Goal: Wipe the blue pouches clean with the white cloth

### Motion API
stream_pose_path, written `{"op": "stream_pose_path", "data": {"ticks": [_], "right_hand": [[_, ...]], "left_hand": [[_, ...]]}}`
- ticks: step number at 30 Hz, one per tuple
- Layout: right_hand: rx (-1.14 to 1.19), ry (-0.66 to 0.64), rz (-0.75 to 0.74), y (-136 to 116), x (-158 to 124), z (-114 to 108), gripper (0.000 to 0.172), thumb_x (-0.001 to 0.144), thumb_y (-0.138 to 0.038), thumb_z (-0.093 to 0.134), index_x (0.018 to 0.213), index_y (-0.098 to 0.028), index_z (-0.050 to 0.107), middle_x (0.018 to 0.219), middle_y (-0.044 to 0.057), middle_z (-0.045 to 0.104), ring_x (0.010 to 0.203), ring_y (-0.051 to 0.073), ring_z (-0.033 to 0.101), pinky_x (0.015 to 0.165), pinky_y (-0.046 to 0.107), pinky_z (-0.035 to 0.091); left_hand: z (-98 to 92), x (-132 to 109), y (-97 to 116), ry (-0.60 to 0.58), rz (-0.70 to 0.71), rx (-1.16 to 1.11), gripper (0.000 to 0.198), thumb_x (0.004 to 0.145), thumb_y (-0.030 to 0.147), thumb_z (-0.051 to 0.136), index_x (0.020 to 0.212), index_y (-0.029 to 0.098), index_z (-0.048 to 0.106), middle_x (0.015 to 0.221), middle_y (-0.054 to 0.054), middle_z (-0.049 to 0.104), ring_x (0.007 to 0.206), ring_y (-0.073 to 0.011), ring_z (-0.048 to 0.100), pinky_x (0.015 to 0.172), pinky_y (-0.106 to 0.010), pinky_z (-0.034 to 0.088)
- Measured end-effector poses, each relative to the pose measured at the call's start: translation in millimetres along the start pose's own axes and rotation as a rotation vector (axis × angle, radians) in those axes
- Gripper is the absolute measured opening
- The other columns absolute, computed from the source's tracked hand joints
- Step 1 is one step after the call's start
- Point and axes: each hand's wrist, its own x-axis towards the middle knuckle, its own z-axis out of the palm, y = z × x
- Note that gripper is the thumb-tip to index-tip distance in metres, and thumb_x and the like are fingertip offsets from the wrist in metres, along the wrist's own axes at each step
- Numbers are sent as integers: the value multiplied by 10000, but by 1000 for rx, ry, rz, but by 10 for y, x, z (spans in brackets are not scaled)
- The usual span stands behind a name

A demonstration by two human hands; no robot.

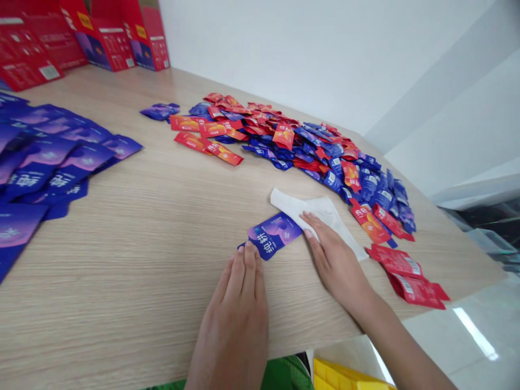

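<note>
My left hand (pixel 238 309) lies flat on the wooden table (pixel 154 227), fingers together and stretched out, their tips pressing the near end of a purple-blue sachet (pixel 273 234). My right hand (pixel 335 260) rests flat on a white cloth (pixel 320 212), its fingertips at the sachet's far end. Neither hand grips anything. The sachet lies flat between the two hands.
A long heap of red and blue sachets (pixel 309 146) runs across the table behind the hands. A few red sachets (pixel 406 276) lie at the right edge. Purple-blue packets (pixel 49 162) are spread at the left. Red boxes (pixel 101 38) stand at the back. A yellow bin (pixel 345 376) shows below the table edge.
</note>
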Motion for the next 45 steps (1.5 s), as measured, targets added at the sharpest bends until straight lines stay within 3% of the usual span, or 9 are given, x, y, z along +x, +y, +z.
{"op": "stream_pose_path", "data": {"ticks": [3, 7, 9, 14, 20, 26, 32, 37, 45], "right_hand": [[45, 24, -60, -129, -14, -22, 490, 1159, -328, 432, 1624, -218, 542, 1656, 124, 570, 1572, 280, 506, 1320, 611, 387], [114, -168, -289, -336, -20, -1, 538, 1146, -231, 454, 1676, -322, 466, 1698, 31, 527, 1611, 217, 442, 1332, 536, 397], [98, -175, -235, -231, 12, 15, 499, 1150, -260, 454, 1642, -307, 522, 1673, 43, 559, 1594, 239, 471, 1326, 562, 399], [34, 37, 13, -21, 33, -12, 489, 1157, -375, 434, 1579, -187, 596, 1613, 153, 610, 1540, 315, 545, 1310, 627, 396], [114, -194, -315, -357, -35, 16, 531, 1148, -212, 444, 1670, -309, 473, 1695, 36, 531, 1610, 210, 442, 1339, 528, 384], [17, 35, -1, -33, 51, 24, 480, 1160, -375, 428, 1562, -190, 614, 1597, 154, 624, 1531, 314, 556, 1296, 632, 419], [117, -152, -256, -264, -17, 11, 520, 1147, -250, 451, 1656, -344, 501, 1666, 26, 567, 1587, 234, 480, 1323, 545, 410], [81, 67, 33, -5, 39, 127, 474, 1153, -419, 437, 1534, -233, 650, 1581, 128, 647, 1526, 307, 564, 1298, 621, 420], [244, 61, 147, -2, 48, 69, 517, 1153, -522, 414, 1517, -246, 656, 1560, 101, 672, 1515, 288, 574, 1316, 567, 396]], "left_hand": [[9, -6, -2, -31, 33, 31, 549, 915, 96, 403, 1368, -60, 672, 1438, -261, 711, 1292, -324, 741, 1055, -383, 659], [26, -7, -1, -31, 25, 41, 541, 931, 109, 378, 1332, -40, 709, 1401, -261, 733, 1271, -335, 752, 1043, -409, 668], [20, -7, -13, -42, 39, 45, 548, 935, 106, 368, 1345, -41, 700, 1412, -258, 728, 1272, -324, 752, 1043, -394, 667], [27, -18, -25, -81, 76, 62, 567, 948, 118, 394, 1435, -69, 616, 1505, -278, 660, 1355, -334, 702, 1106, -395, 633], [51, -33, -6, -69, 65, 51, 537, 928, 107, 379, 1333, -17, 709, 1376, -251, 755, 1265, -329, 752, 1064, -418, 656], [31, -73, -47, -72, 101, 73, 577, 939, 114, 390, 1446, -62, 602, 1514, -270, 661, 1355, -326, 699, 1106, -390, 626], [45, -48, -45, -68, 85, 59, 572, 959, 141, 348, 1421, -16, 646, 1469, -231, 708, 1328, -311, 718, 1077, -384, 639], [4, -44, -128, -61, 93, 23, 550, 972, 109, 332, 1401, -10, 654, 1456, -212, 722, 1297, -285, 734, 1049, -367, 647], [51, 255, -145, -28, -145, -155, 472, 1043, 275, 531, 1442, 42, 629, 1413, -188, 750, 1270, -319, 733, 1032, -494, 665]]}}
